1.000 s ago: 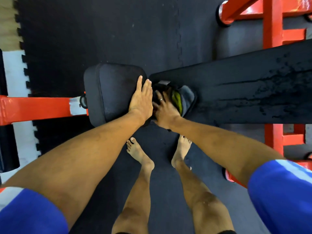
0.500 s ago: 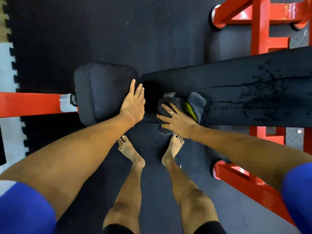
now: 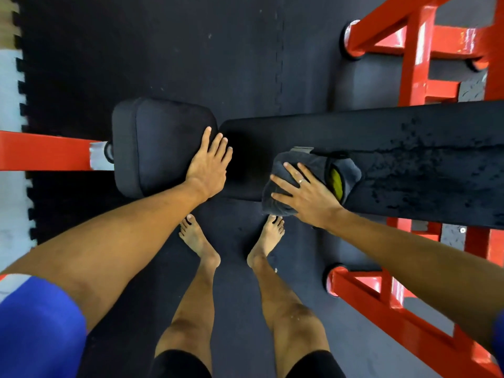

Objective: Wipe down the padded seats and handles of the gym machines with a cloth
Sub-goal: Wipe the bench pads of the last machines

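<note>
My right hand (image 3: 305,192), centre-right of frame, lies flat with fingers spread, pressing the grey cloth (image 3: 296,162) onto the near end of the long bench pad (image 3: 409,137). Nothing is pinched, just palm pressure, which I'd say is for wide wiping strokes. The cloth is bunched, with a yellow-green patch at its right fold and its lower edge hanging off the pad's near side. My left hand (image 3: 208,165), centre frame, is also flat and open, fingers together, resting on the right edge of the small seat pad (image 3: 158,143), likely bracing my lean. Both forearms reach in from the lower corners, nearly straight. Wet-looking streaks mark the long pad toward the right edge. Red frame (image 3: 414,50) upper right, black floor mat (image 3: 136,50) beneath.
</note>
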A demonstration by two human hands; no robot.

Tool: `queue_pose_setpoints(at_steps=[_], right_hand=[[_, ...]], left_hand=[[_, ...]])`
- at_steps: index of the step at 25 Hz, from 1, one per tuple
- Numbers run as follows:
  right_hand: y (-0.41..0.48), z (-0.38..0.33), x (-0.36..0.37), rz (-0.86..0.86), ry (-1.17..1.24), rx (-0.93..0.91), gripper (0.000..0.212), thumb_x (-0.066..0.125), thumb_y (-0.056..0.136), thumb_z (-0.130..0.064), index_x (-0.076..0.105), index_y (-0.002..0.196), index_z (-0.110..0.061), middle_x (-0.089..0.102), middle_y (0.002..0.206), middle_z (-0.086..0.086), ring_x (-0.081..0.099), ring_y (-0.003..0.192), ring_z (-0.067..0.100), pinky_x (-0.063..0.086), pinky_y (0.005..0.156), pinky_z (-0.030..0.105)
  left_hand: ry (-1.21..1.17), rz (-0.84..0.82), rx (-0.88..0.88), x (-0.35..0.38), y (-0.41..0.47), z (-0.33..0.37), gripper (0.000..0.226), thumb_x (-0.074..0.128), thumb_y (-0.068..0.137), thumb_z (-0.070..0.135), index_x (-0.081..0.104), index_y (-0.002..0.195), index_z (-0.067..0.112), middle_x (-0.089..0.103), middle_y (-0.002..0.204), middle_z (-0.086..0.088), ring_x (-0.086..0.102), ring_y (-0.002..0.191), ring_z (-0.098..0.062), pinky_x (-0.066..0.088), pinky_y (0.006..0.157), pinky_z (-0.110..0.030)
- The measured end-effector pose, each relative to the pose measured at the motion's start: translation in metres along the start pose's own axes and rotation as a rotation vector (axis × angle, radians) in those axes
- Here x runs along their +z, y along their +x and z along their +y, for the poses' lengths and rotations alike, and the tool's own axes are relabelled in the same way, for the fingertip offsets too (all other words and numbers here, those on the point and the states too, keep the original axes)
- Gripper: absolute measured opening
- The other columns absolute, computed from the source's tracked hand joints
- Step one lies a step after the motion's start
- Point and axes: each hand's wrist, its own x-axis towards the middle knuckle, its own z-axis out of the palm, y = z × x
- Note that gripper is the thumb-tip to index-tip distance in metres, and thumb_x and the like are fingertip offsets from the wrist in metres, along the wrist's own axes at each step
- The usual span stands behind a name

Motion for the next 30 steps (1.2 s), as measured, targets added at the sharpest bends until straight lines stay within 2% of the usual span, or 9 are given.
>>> queue_pose_setpoints(at_steps=[2,5,10,15,19,22,24,26,30], right_hand=[[0.033,0.008,-0.004,0.038,0.013,0.017,0.064,0.060,0.094,-0.049,0.047,0.154,-0.031,0.028,0.169,0.007,0.013,0.155,0.049,0.008,0.125,0.063],[0.074,0.049,-0.023,0.109,0.148,0.300,0.059,0.061,0.093,-0.048,0.055,0.148,-0.027,0.039,0.164,0.008,0.023,0.152,0.049,0.012,0.125,0.063],[0.019,0.070,-0.024,0.199,0.237,0.525,0.066,0.072,0.085,-0.042,0.056,0.147,-0.025,0.040,0.163,0.010,0.026,0.151,0.051,0.017,0.124,0.064],[-0.004,0.035,-0.012,0.074,0.159,0.273,0.075,0.069,0.088,-0.046,0.045,0.156,-0.027,0.027,0.170,0.007,0.020,0.154,0.047,0.017,0.126,0.060],[0.056,0.073,-0.028,0.061,0.183,0.345,0.075,0.062,0.095,-0.041,0.030,0.161,-0.024,0.002,0.173,0.015,0.014,0.156,0.046,0.014,0.127,0.057],[0.064,0.097,-0.032,0.055,0.214,0.429,0.082,0.074,0.085,-0.044,0.040,0.154,-0.015,0.024,0.164,0.028,0.034,0.148,0.045,0.025,0.125,0.052],[0.048,0.106,-0.033,0.074,0.258,0.479,0.080,0.075,0.082,-0.053,0.048,0.149,-0.017,0.038,0.157,0.027,0.037,0.147,0.046,0.025,0.124,0.053],[0.021,0.114,-0.032,0.050,0.263,0.482,0.080,0.067,0.086,-0.059,0.043,0.153,-0.022,0.032,0.162,0.025,0.028,0.151,0.046,0.019,0.126,0.055],[-0.014,0.130,-0.030,0.039,0.168,0.416,0.083,0.065,0.087,-0.061,0.040,0.156,-0.021,0.030,0.164,0.024,0.029,0.151,0.046,0.020,0.126,0.055]], left_hand=[[-0.174,0.040,-0.053,0.000,0.014,0.014,0.068,0.024,0.107,0.043,0.004,0.162,0.009,0.006,0.170,-0.016,0.001,0.157,-0.036,-0.003,0.123,-0.062],[-0.627,0.092,-0.131,-0.007,0.040,0.043,0.070,0.035,0.107,0.036,0.002,0.162,0.009,0.005,0.171,-0.012,0.004,0.158,-0.029,0.002,0.128,-0.049],[-1.052,0.141,-0.251,-0.020,0.052,0.078,0.065,0.032,0.109,0.029,0.004,0.162,0.005,0.002,0.170,-0.016,0.006,0.158,-0.026,0.008,0.129,-0.042],[-1.217,0.262,-0.325,-0.029,0.065,0.084,0.058,0.033,0.110,0.025,0.015,0.161,0.004,0.010,0.169,-0.016,0.011,0.157,-0.028,0.013,0.128,-0.041],[-1.300,0.339,-0.397,-0.027,0.079,0.086,0.055,0.035,0.110,0.021,0.020,0.160,0.004,0.013,0.170,-0.011,0.010,0.157,-0.027,0.011,0.129,-0.040],[-1.296,0.345,-0.402,-0.027,0.093,0.083,0.057,0.033,0.110,0.026,0.017,0.162,0.007,0.011,0.170,-0.008,0.007,0.157,-0.026,0.009,0.129,-0.040],[-1.345,0.331,-0.431,-0.032,0.099,0.081,0.059,0.032,0.111,0.030,0.015,0.162,0.007,0.010,0.171,-0.007,0.005,0.158,-0.025,0.009,0.129,-0.040],[-1.336,0.329,-0.434,-0.036,0.100,0.084,0.058,0.031,0.111,0.028,0.013,0.162,0.006,0.008,0.171,-0.008,0.004,0.158,-0.025,0.006,0.129,-0.042],[-1.361,0.386,-0.438,-0.048,0.113,0.087,0.055,0.028,0.110,0.024,0.017,0.161,0.006,0.014,0.170,-0.009,0.006,0.158,-0.023,0.005,0.129,-0.043]])
